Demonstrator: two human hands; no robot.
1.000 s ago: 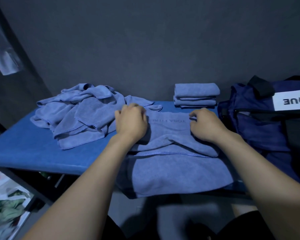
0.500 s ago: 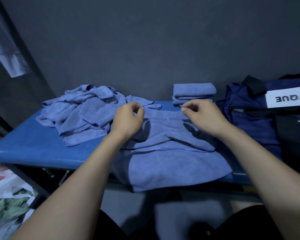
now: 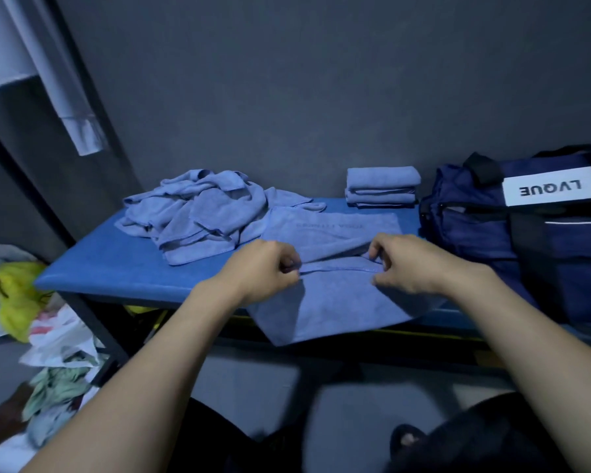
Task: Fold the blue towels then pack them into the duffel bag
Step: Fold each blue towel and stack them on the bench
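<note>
Head view gives you the blue surface (image 3: 110, 268) first, with the duffel bag (image 3: 512, 247) at its right end, within reach for packing. A loose heap of unfolded towels (image 3: 198, 216) waits at the left; a folded stack (image 3: 382, 187) sits at the back beside the bag. Between them lies the towel being folded (image 3: 335, 295), its near part hanging over the edge. Your left hand (image 3: 263, 268) and right hand (image 3: 413, 264) each pinch its folded-over hem, fingers curled, likely to draw the fold square.
</note>
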